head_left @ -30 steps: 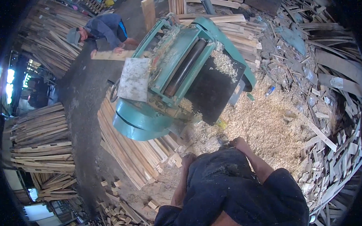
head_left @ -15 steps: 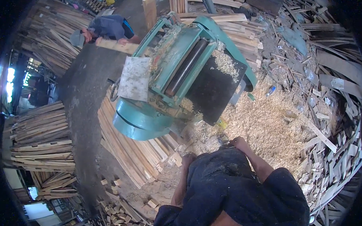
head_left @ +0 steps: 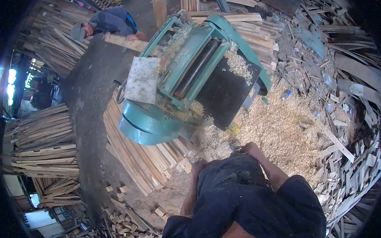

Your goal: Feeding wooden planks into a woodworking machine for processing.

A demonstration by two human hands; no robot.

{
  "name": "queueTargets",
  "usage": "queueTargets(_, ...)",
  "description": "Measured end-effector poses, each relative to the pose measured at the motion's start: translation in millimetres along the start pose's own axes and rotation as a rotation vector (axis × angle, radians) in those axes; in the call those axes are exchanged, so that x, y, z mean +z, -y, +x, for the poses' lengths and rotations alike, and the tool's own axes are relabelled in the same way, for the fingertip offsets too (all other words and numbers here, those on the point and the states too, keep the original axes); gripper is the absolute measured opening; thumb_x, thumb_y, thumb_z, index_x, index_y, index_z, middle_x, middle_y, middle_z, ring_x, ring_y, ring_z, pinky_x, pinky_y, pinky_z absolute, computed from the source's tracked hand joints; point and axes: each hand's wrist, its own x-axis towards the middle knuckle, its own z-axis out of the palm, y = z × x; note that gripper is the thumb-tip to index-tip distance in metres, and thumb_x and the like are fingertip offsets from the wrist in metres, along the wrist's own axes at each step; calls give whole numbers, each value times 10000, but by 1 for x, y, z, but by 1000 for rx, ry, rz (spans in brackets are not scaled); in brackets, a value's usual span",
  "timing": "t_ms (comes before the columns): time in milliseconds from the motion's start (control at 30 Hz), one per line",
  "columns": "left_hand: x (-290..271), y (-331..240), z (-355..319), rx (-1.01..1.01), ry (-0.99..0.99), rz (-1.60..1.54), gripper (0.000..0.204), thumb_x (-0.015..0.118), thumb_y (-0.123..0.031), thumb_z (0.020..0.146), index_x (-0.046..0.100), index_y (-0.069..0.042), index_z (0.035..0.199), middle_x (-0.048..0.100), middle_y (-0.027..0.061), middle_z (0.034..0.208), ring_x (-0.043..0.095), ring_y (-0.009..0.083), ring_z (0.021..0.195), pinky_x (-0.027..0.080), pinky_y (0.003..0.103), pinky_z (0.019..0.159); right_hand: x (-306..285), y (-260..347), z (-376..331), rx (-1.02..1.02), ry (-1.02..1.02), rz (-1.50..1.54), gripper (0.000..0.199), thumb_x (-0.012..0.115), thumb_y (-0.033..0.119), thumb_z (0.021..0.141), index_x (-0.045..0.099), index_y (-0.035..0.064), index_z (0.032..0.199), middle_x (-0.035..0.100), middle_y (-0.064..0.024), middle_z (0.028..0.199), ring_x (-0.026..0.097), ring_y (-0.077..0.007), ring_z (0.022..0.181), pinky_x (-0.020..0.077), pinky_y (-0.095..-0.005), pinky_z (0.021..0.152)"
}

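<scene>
My left hand (head_left: 198, 166) is beside my dark clothing, its fingers mostly hidden. Against the far end of the same dark cloth rests my right hand (head_left: 251, 149), too small and curled from view to make out its fingers. No tool or board shows in either one. Just beyond both hands stands a green planer (head_left: 151, 113) with a dark roller (head_left: 197, 69) and a black outfeed table (head_left: 227, 93). Wood shavings lie on that table. At the planer's far side, a person in a cap (head_left: 112, 22) has their hands at a wooden board (head_left: 127, 43), whose near end is hidden behind the machine.
Deep shavings (head_left: 278, 130) cover the floor right of the planer. Long boards (head_left: 133, 146) lie beneath its left side, and small wood blocks (head_left: 132, 226) are scattered near me. Stacked planks (head_left: 43, 130) stand at left; scrap strips (head_left: 356, 179) heap up at right.
The person across the planer has shifted slightly, their hand on the board moving nearer the machine. My hands stay in practically the same place.
</scene>
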Motion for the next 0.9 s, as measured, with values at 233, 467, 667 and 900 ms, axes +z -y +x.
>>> queueTargets(233,7,16,13,8,1,47,428,524,-434,836,702,-47,882,679,133,796,649,248,757,485,368,717,2,-7,-2,99,2,31,332,626,364,763,707,43,795,640,-190,677,629,-267,638,483,-394,644)
queueTargets(467,13,28,23,-41,18,82,514,522,-499,805,682,-32,945,667,191,866,642,307,851,479,399,766,-5,1,-10,20,-30,44,342,641,360,751,702,26,789,642,-186,676,629,-262,641,478,-388,647)
queueTargets(667,12,21,17,-71,23,-8,513,511,-491,813,672,-29,965,666,195,856,641,306,855,478,400,763,-16,16,-17,77,-2,93,354,647,350,735,685,4,798,638,-216,719,632,-306,682,476,-410,678)
queueTargets(900,7,16,18,-44,28,131,476,498,-487,823,681,-65,950,668,177,879,631,311,886,476,405,767,-14,19,-12,106,19,90,340,645,344,732,694,15,801,642,-213,727,636,-308,701,479,-404,693)
